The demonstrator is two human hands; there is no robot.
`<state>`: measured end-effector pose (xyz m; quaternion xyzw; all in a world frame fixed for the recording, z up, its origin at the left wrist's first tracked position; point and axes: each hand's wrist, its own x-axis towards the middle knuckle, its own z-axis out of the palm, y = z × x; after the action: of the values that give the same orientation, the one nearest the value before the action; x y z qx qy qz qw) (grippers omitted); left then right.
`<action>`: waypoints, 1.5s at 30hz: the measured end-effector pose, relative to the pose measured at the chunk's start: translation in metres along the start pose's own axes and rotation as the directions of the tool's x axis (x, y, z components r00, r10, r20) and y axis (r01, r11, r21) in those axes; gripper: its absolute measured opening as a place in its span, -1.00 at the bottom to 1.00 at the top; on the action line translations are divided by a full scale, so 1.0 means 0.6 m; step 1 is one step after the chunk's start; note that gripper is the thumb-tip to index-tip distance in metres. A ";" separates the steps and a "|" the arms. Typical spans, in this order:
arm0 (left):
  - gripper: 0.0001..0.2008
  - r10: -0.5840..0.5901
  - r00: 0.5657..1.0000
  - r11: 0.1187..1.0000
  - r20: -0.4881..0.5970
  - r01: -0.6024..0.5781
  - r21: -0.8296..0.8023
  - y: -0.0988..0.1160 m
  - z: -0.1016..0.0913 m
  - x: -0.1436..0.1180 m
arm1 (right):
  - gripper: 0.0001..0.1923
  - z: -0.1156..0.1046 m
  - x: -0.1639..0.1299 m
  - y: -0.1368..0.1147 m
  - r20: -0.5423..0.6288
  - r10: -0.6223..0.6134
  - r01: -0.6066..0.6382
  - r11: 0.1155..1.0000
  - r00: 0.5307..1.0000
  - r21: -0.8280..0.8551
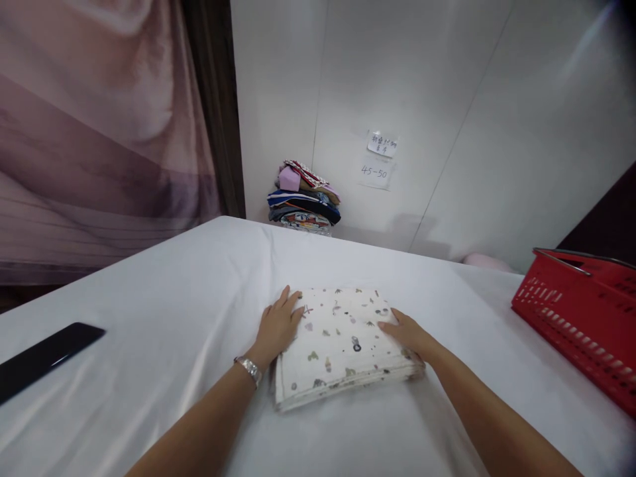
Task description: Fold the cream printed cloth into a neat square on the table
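Note:
A folded white cloth [342,338] printed with small coloured figures lies in several layers on the white-covered table, in the middle of the view. At its left edge is my left hand [279,324], with the thumb on top and the other fingers along the side. My right hand [408,332] holds the opposite edge, its thumb over the top layer and some fingers hidden by the cloth. The cloth is gripped between both hands. A silver-coloured watch or bracelet [249,371] is on my left wrist.
To the right stands a red plastic basket [576,318] with a metal handle. A dark, flat, glossy object [50,354] lies at the left. Behind the table's far edge is a stack of folded fabrics [304,199], against a wall with paper signs [375,172]. A pink curtain [99,146] hangs left.

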<state>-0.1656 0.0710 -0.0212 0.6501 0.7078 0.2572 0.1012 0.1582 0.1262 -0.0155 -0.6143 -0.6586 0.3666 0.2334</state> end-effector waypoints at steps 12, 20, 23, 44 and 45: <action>-0.48 0.068 0.984 0.987 0.164 -0.043 -0.152 0.047 0.026 -0.034 | -0.25 -0.087 0.014 0.066 -0.207 0.111 -0.151 0.970 0.972 -0.191; -0.60 0.206 0.977 0.975 0.060 -0.199 -0.103 0.070 0.014 -0.055 | -0.38 -0.047 -0.083 -0.009 -0.103 -0.393 0.299 0.823 0.914 -0.484; -0.61 0.411 0.900 0.911 0.143 -0.402 -0.088 0.084 0.017 -0.078 | -0.40 0.000 -0.133 -0.028 0.147 -0.487 0.495 0.737 0.861 -0.459; -0.59 0.483 0.863 0.870 0.148 -0.492 0.028 0.097 0.020 -0.110 | -0.32 0.097 -0.188 -0.028 0.366 -0.556 0.660 0.546 0.747 -0.516; -0.59 0.507 0.849 0.857 0.148 -0.515 0.021 0.102 0.017 -0.118 | -0.32 0.097 -0.188 -0.029 0.360 -0.556 0.656 0.548 0.749 -0.519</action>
<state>-0.0981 0.0061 -0.0134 0.8338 0.5080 0.2081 0.0580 0.1184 0.0046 -0.0220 -0.3588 -0.9271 0.0725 0.0804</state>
